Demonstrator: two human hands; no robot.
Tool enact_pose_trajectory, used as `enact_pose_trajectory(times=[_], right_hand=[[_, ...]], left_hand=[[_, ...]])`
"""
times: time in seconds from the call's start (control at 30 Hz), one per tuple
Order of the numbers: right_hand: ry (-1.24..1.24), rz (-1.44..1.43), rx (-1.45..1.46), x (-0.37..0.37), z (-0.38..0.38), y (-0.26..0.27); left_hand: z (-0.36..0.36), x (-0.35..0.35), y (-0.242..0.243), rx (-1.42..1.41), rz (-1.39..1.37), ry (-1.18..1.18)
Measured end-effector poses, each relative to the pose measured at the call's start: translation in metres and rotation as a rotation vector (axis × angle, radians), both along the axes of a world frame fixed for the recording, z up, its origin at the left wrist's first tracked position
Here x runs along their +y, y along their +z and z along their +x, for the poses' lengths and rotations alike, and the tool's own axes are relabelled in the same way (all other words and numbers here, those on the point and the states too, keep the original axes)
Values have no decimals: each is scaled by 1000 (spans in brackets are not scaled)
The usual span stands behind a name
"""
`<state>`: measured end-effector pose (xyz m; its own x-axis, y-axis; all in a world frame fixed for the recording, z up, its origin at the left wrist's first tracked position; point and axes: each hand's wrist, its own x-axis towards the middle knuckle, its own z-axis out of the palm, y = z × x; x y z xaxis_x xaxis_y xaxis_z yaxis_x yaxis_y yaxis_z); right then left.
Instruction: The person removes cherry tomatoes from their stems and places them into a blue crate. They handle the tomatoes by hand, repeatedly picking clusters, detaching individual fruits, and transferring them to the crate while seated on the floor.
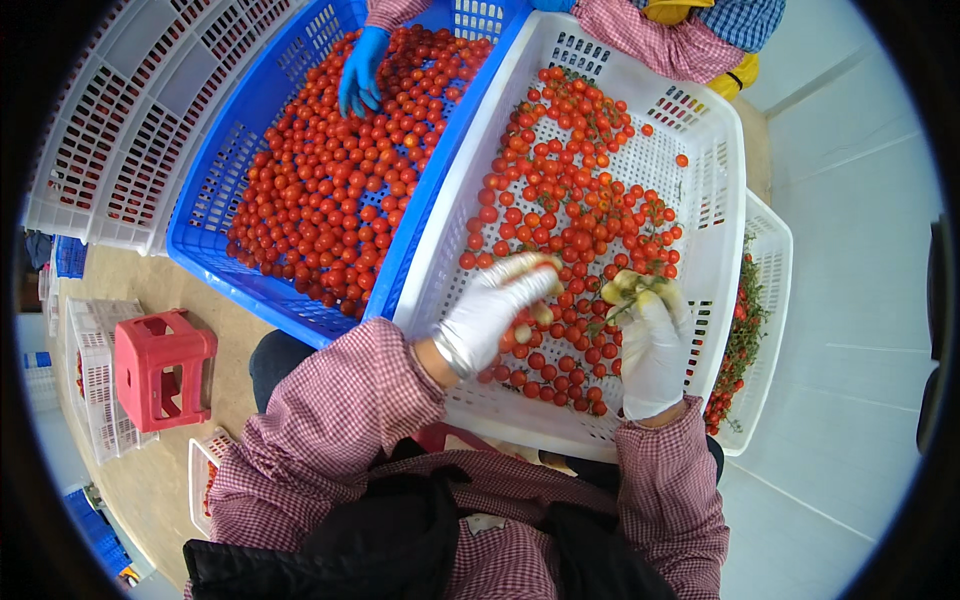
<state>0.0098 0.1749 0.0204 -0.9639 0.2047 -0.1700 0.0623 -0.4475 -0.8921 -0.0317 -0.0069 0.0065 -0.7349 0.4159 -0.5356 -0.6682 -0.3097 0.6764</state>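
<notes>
Both my hands wear pale gloves stained at the fingertips and work over the white perforated plastic crate. Cherry tomatoes, some on green stems, lie spread in it. My left hand, at the crate's left side, has its fingers curled round red cherry tomatoes, partly hidden by the glove. At the right, my right hand pinches a green tomato stem between thumb and fingers. Against the white crate's left side stands a blue plastic crate holding many loose, stemless cherry tomatoes.
A co-worker's blue-gloved hand reaches into the blue crate; another person's checked sleeve is at the white crate's far edge. A white crate of tomatoes on vines stands right. Stacked white crates and a red stool are left.
</notes>
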Motion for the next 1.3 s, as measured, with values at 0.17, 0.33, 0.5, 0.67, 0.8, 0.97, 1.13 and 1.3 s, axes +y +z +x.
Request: enact_pose_trajectory(times=[0.17, 0.33, 0.5, 0.67, 0.8, 0.97, 1.13, 1.3], right_hand=[[217, 410, -284, 12, -42, -24], [335, 804, -388, -3, -89, -88], [499, 845, -433, -13, -96, -125], [570, 842, -271, -19, -94, -123], [459, 1168, -51, -26, -74, -87], [328, 1321, 124, -27, -27, -24], [334, 1101, -134, -12, 3, -4], [367, 935, -152, 2, 1, -13]], left_hand=[[-42, -73, 28, 631, -443, 206], [-54, -116, 27, 1027, -1382, 47], [-32, -88, 18, 1348, -1206, 121], [-3, -41, 5, 1176, -870, -192], [5, -26, -12, 1089, -1046, -326], [7, -17, -21, 1007, -856, -338], [4, -13, -15, 850, -371, -372], [4, -12, -18, 650, -292, -392]])
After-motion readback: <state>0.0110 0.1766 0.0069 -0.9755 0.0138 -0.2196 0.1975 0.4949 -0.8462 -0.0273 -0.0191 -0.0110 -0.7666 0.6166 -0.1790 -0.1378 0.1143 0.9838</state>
